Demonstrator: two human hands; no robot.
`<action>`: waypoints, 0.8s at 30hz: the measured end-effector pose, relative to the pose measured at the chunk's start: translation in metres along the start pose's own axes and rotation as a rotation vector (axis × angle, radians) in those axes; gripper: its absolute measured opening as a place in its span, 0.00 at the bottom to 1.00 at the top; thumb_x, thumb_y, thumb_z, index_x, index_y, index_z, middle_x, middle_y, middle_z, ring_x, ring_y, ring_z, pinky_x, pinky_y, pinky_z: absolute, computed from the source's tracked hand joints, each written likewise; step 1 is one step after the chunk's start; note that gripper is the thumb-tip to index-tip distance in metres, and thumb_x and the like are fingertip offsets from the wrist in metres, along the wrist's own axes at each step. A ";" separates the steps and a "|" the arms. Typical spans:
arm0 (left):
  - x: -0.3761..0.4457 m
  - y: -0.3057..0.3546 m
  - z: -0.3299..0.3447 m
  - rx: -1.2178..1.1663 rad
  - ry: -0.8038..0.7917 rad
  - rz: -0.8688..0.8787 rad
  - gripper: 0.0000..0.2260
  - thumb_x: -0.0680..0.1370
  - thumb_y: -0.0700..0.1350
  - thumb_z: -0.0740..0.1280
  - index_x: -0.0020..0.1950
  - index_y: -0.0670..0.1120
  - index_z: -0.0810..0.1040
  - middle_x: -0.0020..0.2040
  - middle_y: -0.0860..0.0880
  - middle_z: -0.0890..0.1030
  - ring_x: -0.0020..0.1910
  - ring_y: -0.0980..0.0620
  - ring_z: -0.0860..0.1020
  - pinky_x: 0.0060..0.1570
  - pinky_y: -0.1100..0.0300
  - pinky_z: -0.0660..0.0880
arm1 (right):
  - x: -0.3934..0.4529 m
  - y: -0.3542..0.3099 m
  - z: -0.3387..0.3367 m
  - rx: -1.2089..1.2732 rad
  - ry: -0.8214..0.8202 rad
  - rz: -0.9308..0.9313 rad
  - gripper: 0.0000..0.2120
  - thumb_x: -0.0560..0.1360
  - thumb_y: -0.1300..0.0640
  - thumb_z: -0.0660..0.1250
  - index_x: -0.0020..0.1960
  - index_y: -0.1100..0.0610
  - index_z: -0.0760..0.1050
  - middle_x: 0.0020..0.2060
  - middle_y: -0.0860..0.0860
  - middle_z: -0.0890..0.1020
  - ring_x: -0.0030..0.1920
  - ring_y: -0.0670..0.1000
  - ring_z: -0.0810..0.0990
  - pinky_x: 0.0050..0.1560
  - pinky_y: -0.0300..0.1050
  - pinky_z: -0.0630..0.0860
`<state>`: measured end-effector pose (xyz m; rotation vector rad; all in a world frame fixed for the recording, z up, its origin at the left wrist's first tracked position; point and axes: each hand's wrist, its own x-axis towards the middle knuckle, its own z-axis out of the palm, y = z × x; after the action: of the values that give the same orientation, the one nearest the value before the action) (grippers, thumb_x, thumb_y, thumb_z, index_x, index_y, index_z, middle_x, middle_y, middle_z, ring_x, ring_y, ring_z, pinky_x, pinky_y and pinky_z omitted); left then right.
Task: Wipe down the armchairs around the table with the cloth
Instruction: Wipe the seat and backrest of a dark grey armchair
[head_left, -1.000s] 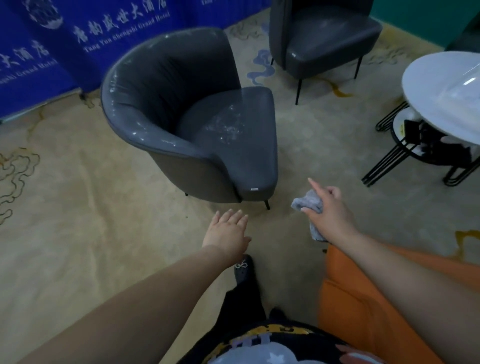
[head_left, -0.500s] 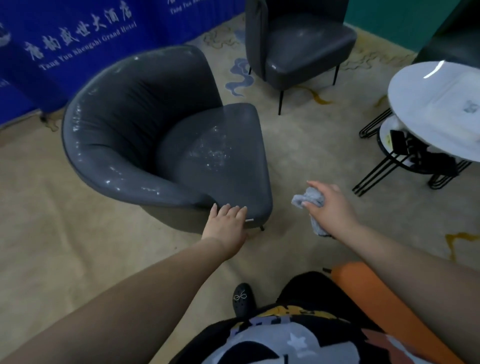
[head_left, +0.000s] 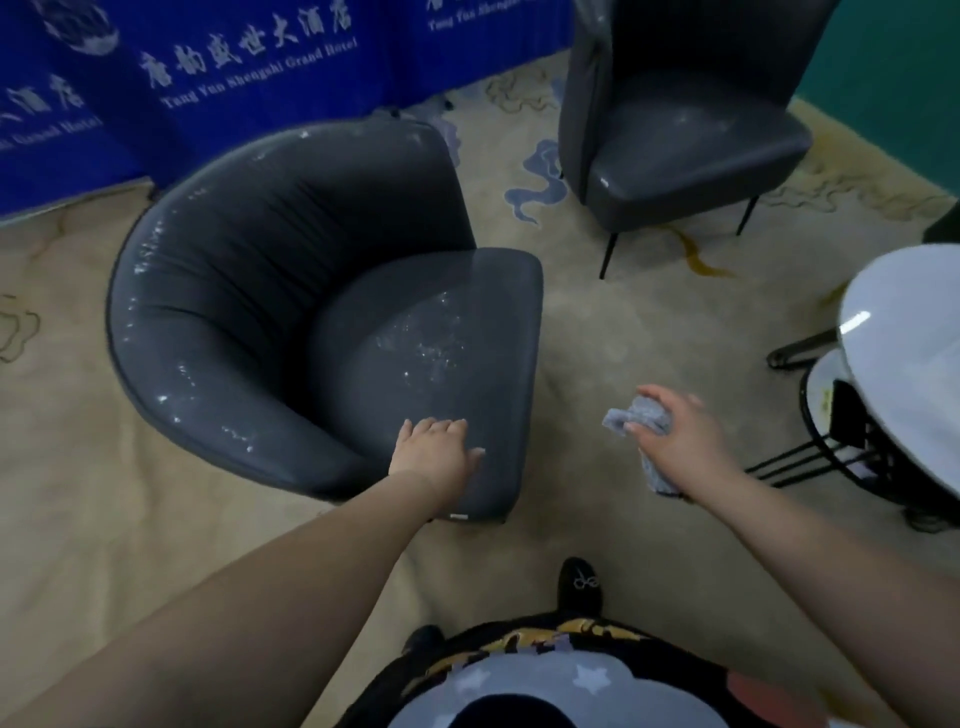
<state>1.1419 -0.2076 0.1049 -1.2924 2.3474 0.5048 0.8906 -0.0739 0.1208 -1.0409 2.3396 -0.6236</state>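
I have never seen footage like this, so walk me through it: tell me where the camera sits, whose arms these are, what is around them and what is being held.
The camera is worn on a person's head and looks forward and down, so the two bare arms are the wearer's own. There is no machine here.

The left hand rests on the front of the seat of the near armchair, a dark grey tub chair with pale smears on its seat and rim. The right hand hangs in the air beside that chair, its fingers closed round a crumpled grey cloth.

A second armchair stands further back. The edge of a white round table shows at the right. Behind is a blue banner, and patterned carpet covers the floor.
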 end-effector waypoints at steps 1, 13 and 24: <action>0.006 0.006 -0.004 -0.022 -0.005 -0.041 0.25 0.82 0.58 0.53 0.76 0.49 0.62 0.74 0.48 0.68 0.75 0.46 0.62 0.75 0.48 0.49 | 0.015 0.004 -0.008 0.001 -0.007 -0.011 0.22 0.72 0.54 0.70 0.66 0.51 0.73 0.58 0.58 0.74 0.58 0.57 0.75 0.54 0.40 0.65; 0.045 0.002 -0.038 -0.177 -0.028 -0.271 0.23 0.82 0.60 0.55 0.72 0.48 0.67 0.67 0.43 0.75 0.67 0.41 0.71 0.69 0.47 0.62 | 0.153 -0.065 0.007 0.103 -0.160 -0.013 0.22 0.72 0.51 0.70 0.65 0.52 0.73 0.58 0.57 0.79 0.57 0.58 0.77 0.57 0.48 0.73; 0.095 -0.080 -0.048 0.040 -0.123 -0.291 0.24 0.82 0.59 0.54 0.74 0.47 0.66 0.73 0.47 0.68 0.74 0.43 0.62 0.75 0.44 0.50 | 0.218 -0.142 0.055 -0.033 -0.278 -0.155 0.22 0.72 0.52 0.69 0.66 0.49 0.72 0.62 0.56 0.73 0.59 0.55 0.75 0.55 0.43 0.69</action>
<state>1.1561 -0.3389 0.0878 -1.5071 2.0153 0.4289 0.8742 -0.3393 0.1057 -1.2467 2.0494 -0.4633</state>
